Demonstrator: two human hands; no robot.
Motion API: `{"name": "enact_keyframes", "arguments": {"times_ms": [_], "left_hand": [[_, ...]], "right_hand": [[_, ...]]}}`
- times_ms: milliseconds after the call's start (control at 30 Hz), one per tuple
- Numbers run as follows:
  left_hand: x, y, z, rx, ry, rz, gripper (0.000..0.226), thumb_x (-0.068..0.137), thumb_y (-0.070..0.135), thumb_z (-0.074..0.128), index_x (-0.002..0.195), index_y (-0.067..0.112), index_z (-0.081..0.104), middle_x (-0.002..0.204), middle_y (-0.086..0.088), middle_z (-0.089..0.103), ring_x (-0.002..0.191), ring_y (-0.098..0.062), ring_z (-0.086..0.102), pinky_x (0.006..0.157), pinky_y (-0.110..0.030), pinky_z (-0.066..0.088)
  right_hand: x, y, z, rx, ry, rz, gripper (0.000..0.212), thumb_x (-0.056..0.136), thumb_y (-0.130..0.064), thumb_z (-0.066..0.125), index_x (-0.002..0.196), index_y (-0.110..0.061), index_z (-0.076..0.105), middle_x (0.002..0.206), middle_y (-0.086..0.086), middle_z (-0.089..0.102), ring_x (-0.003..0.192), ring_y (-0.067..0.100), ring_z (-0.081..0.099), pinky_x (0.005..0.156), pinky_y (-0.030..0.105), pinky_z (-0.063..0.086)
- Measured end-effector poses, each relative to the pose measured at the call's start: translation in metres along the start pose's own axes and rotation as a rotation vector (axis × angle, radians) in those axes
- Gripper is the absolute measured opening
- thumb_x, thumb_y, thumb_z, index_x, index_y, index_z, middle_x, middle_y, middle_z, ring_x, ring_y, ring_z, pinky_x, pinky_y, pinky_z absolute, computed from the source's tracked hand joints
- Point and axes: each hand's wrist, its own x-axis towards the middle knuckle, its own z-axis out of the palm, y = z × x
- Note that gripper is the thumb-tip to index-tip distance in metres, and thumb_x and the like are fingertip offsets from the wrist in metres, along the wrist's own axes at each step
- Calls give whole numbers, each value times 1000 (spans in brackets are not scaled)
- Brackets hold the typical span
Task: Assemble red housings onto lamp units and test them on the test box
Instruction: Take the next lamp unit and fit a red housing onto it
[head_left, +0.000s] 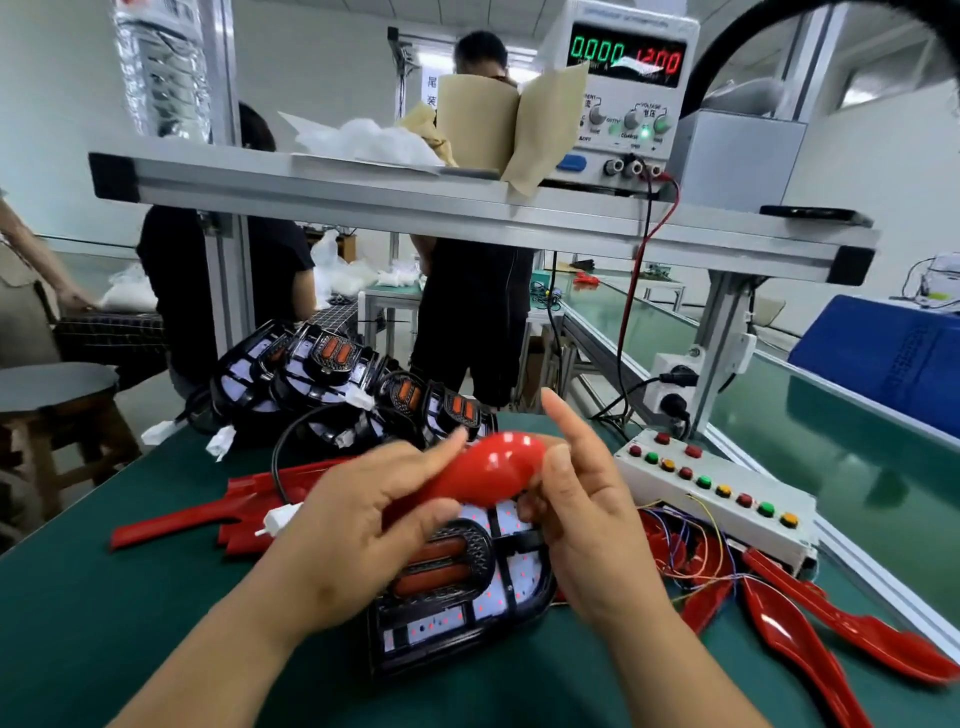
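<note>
Red housing (493, 467) in the curled grip of left hand (363, 525) and right hand (582, 525), just above the lamp unit (457, 582).

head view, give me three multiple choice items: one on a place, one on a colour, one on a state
1. White test box with coloured buttons sits: a) upper shelf b) green table mat, at right c) stool
2. Bench power supply, right-hand digits: a) red b) blue c) white
3. Glossy red plastic housing: a) lying on mat b) held by left hand and right hand above black lamp unit c) on shelf
1b, it rests on the mat; 2a, they glow red; 3b, both hands grip it.
</note>
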Motion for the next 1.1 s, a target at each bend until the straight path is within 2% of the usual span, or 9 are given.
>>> {"name": "enact_keyframes", "arguments": {"times_ms": [100,200,300,367,433,667,833,1000,1100], "left_hand": [[1,1,4,80,-64,-49,49,79,71,49,126,74,35,116,39,55,105,13,56,87,-3,41],[2,-8,-2,97,114,-176,43,79,69,53,120,57,54,105,33,65,100,11,58,81,-7,42],[-1,-26,-4,133,383,-417,15,97,42,48,103,41,62,95,20,65,90,-1,59,73,-17,40],[-5,-31,2,62,406,-609,22,101,32,42,91,39,60,93,15,65,91,-14,61,77,-31,46],[-8,-29,10,5,346,-716,28,102,36,35,97,34,63,99,12,64,102,-20,60,88,-37,46],[-12,-20,31,-137,232,-841,51,99,54,23,125,27,58,110,6,48,105,-12,40,91,-31,31],[-13,-16,38,-451,201,-792,56,84,71,32,120,34,55,123,4,59,116,-16,53,105,-38,40],[-14,-18,43,-612,251,-727,44,71,68,55,101,36,57,103,-10,72,92,-27,72,82,-49,59],[-14,-21,45,-624,238,-709,38,74,61,58,100,35,58,95,-6,74,82,-20,74,67,-31,60]], "right_hand": [[0,-2,-4,-172,-107,-10,35,80,-28,70,113,-37,68,92,-7,70,86,10,65,81,29,56],[5,6,-7,-112,37,49,24,75,-30,77,99,-29,73,92,4,69,83,20,63,84,40,54],[13,11,-20,224,218,168,20,77,-18,66,96,-18,71,81,9,65,62,16,54,62,23,53],[15,15,-26,265,249,243,19,79,-13,63,97,-12,69,76,9,63,54,12,51,52,18,49],[15,20,-28,216,236,294,16,84,-10,62,99,-9,68,76,10,64,52,12,52,51,18,50],[12,28,-29,22,157,301,14,91,-6,59,101,-9,68,77,0,70,60,10,57,56,18,50],[10,33,-26,-268,163,261,13,93,-14,63,100,-20,71,70,-7,70,63,4,63,58,16,49],[13,36,-31,-644,197,172,18,90,-30,66,106,-28,74,103,-2,71,94,13,64,93,33,49],[11,38,-32,-798,188,172,25,89,-34,66,113,-30,72,114,-4,62,106,5,55,98,20,38]]}}
